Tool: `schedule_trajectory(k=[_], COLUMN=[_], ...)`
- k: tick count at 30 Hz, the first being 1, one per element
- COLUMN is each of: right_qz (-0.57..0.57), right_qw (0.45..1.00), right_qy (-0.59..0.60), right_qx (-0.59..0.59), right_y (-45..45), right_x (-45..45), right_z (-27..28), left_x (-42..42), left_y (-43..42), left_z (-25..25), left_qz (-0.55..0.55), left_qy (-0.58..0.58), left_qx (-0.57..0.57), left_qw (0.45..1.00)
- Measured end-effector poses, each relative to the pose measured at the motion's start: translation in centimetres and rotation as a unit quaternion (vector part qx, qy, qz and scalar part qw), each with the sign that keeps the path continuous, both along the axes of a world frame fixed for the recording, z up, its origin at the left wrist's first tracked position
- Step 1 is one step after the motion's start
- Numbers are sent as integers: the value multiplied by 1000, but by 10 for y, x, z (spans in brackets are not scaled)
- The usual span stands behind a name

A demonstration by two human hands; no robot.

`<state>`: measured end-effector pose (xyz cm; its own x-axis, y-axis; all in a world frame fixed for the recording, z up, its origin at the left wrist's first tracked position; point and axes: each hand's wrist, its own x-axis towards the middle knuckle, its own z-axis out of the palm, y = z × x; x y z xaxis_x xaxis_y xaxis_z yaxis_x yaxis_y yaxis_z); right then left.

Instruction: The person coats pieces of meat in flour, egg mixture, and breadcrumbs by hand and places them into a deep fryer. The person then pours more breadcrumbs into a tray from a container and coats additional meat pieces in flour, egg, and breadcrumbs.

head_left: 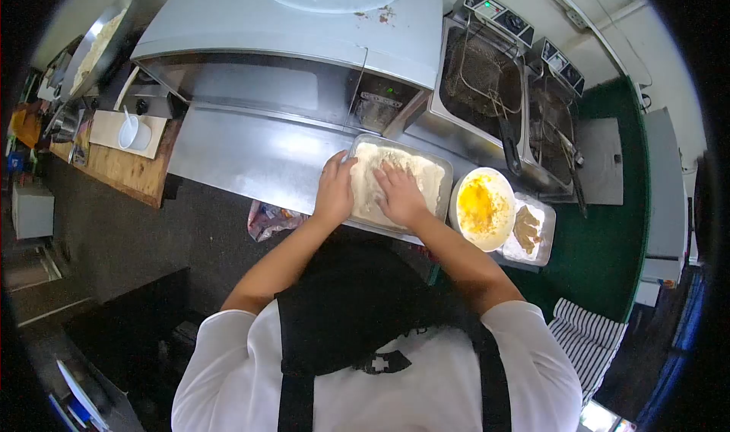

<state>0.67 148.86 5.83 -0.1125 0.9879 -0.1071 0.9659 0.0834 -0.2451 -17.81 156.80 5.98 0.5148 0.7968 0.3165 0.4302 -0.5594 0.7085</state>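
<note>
A rectangular metal tray [450, 175] of pale flour-like powder [430, 179] lies in front of me on the steel counter. My left hand [334, 191] grips the left side of this tray, its fingers over the rim. Spread fingers of my right hand [401, 195] press into the powder near the middle; whether anything lies under them is hidden. Just right of the tray stands a white bowl [455, 217] holding a yellow, egg-like mixture [477, 202]. Beside the bowl, a smaller metal tray [550, 234] carries a brownish flat piece [526, 229] on white material.
Two deep fryers with wire baskets [483, 67] stand at the back right, their dark handles [509, 149] pointing toward me. A steel hood-like unit [289, 33] overhangs the counter [243, 147]. At left, a white cup [134, 134] sits on a wooden table [129, 175].
</note>
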Motion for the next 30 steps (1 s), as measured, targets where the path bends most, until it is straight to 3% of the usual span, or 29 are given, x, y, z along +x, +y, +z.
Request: schedule_trajectory(k=[6, 9, 12, 18, 21, 24, 27, 30], right_qz=[-2, -2, 57, 57, -28, -191, -256, -316], right_qw=[1000, 997, 988, 996, 991, 946, 917, 867], right_qy=[24, -27, -34, -40, 116, 257, 295, 385], right_qx=[-17, -71, -138, -63, 56, 51, 82, 9], right_y=[6, 7, -3, -6, -8, -7, -10, -9], right_x=[4, -10, -21, -23, -7, -2, 5, 19], right_z=[3, 51, 57, 48, 41, 66, 87, 87], left_x=[-1, -3, -2, -3, -1, -2, -1, -2], left_y=[-1, -3, -4, -4, -4, -6, -5, -5], left_z=[0, 2, 4, -1, 0, 3, 2, -1], left_qz=[5, 11, 15, 20, 23, 27, 26, 24], left_qy=[-6, -9, -15, -8, -7, -6, -12, -21], left_qx=[6, -8, -12, -1, -4, -16, -24, -24], left_qw=[1000, 1000, 1000, 1000, 1000, 999, 999, 999])
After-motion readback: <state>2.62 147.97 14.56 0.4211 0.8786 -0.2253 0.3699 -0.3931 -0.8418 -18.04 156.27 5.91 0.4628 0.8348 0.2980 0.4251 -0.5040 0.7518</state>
